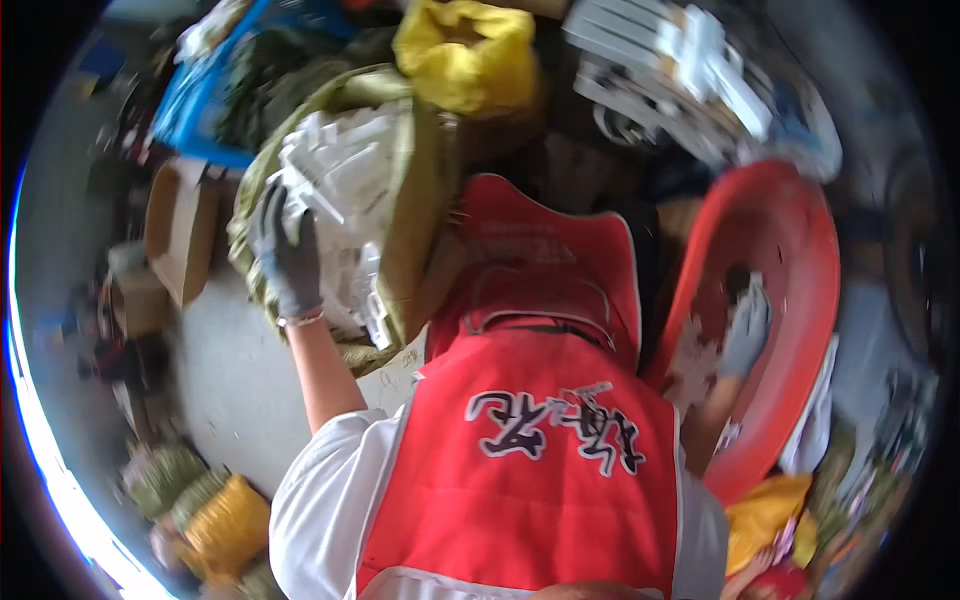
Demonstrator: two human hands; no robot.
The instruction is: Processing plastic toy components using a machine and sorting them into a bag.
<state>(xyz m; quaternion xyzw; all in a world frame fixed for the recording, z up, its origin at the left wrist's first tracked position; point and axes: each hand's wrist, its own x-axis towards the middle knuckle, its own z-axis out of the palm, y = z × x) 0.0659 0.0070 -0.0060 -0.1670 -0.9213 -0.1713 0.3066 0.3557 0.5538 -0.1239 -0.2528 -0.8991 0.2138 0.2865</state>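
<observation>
Currently, left hand (287, 255) is lying over the left edge of the sack (412, 205), upper left, fingers slightly parted beside white plastic pieces (340, 172); hold unclear. Right hand (747, 330) is reaching inside the red tub (808, 250), frame right; finger opening, hold unclear. Grey floor (215, 370) is showing lower left.

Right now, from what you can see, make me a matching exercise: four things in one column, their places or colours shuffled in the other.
Column one
1. Left hand
2. Right hand
3. Upper-left container
4. Top-centre bag

Column two
A. Yellow
B. Inside the red tub
C. At the olive sack
D. Blue

Pairs: 1-C, 2-B, 3-D, 4-A
</observation>
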